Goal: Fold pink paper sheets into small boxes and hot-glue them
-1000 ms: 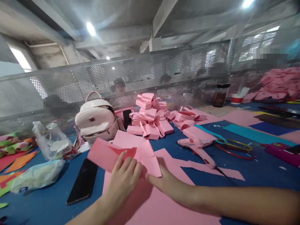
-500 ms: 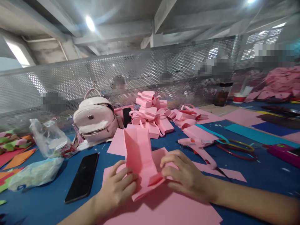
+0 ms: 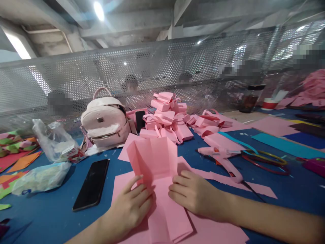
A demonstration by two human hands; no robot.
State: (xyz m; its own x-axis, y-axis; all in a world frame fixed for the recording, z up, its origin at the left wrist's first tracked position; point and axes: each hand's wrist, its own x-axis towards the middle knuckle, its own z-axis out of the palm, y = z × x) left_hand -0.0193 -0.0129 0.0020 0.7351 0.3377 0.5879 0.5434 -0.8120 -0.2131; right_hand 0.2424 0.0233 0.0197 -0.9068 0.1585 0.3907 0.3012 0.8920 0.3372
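Observation:
In front of me lies a creased sheet of pink paper [image 3: 158,159], its far part standing up and its near part flat toward me. My left hand [image 3: 137,200] grips the paper's left edge with curled fingers. On the opposite edge, my right hand [image 3: 185,193] has its fingers bent around the paper, the fingertips partly hidden. More flat pink sheets [image 3: 215,228] lie beneath both hands. A pink hot glue gun [image 3: 223,157] rests on its side beyond my right hand.
Folded pink paper bags [image 3: 165,117] are piled at the back, beside a pale pink backpack [image 3: 104,122]. A black phone [image 3: 92,184] and plastic bags [image 3: 40,178] lie left. Coloured hoops [image 3: 266,162] and a turquoise strip [image 3: 284,144] are at right. A perforated metal screen [image 3: 152,64] stands behind.
The near part of the pink paper, folded up before, now lies opened out toward me. My right hand has shifted slightly along the edge, and the view has tilted down a little.

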